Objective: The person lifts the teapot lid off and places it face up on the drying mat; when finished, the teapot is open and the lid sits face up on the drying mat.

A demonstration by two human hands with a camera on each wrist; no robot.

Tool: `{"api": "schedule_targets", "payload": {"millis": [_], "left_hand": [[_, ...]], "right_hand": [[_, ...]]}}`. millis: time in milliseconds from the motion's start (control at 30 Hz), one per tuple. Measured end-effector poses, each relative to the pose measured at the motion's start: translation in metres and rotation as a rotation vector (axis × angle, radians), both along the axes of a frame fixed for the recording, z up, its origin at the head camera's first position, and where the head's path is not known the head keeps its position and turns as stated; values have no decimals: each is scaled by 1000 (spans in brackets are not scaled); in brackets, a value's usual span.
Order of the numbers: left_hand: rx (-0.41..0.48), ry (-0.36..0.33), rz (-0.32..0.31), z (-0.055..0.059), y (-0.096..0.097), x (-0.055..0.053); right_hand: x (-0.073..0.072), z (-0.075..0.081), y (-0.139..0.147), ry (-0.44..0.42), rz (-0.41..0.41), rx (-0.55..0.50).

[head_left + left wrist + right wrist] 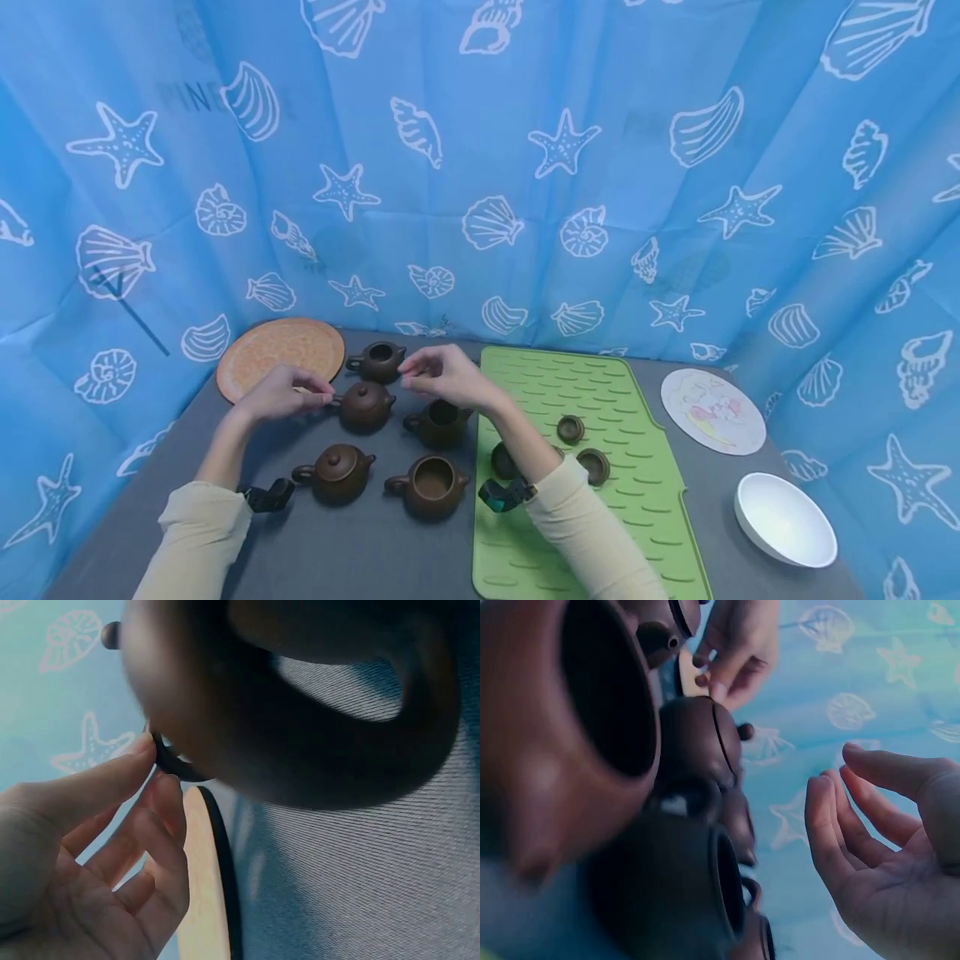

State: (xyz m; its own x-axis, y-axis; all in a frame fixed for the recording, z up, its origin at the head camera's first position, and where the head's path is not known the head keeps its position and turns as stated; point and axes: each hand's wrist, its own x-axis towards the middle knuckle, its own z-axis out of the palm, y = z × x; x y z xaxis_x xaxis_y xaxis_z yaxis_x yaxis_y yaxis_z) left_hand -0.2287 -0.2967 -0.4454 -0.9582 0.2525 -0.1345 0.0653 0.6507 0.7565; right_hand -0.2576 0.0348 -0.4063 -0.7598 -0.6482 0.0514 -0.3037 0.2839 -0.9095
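Observation:
My left hand [288,396] pinches the handle of a brown teapot [366,414] with its lid on, between thumb and fingers. The handle [180,766] shows at the fingertips in the left wrist view. My right hand [447,377] hangs above the lidless teapots, fingers loosely bent and holding nothing. Closest to it are a back lidless teapot [378,372] and a middle lidless teapot [441,437]. A second lidded teapot [339,483] stands in front of the held one. Beside it is another lidless teapot [433,507].
Several brown lids [570,429] lie on the green mat [637,517] to the right, partly hidden by my right forearm. A round tan board [281,354] lies at the back left. On the far right are a printed round plate [712,411] and a white bowl [783,521].

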Motion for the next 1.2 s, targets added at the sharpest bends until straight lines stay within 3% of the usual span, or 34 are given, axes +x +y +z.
{"api": "schedule_targets", "payload": {"millis": [267, 467, 933, 1200], "left_hand": [[-24, -5, 36, -4, 0, -1], [-7, -8, 27, -7, -1, -2], [-2, -7, 49, -7, 1, 1], [-3, -9, 54, -6, 1, 1]], "right_hand": [[-16, -11, -50, -167, 21, 20], [-17, -22, -69, -243, -9, -2], [-14, -27, -71, -155, -10, 24], [-9, -17, -46, -80, -8, -15]]}}
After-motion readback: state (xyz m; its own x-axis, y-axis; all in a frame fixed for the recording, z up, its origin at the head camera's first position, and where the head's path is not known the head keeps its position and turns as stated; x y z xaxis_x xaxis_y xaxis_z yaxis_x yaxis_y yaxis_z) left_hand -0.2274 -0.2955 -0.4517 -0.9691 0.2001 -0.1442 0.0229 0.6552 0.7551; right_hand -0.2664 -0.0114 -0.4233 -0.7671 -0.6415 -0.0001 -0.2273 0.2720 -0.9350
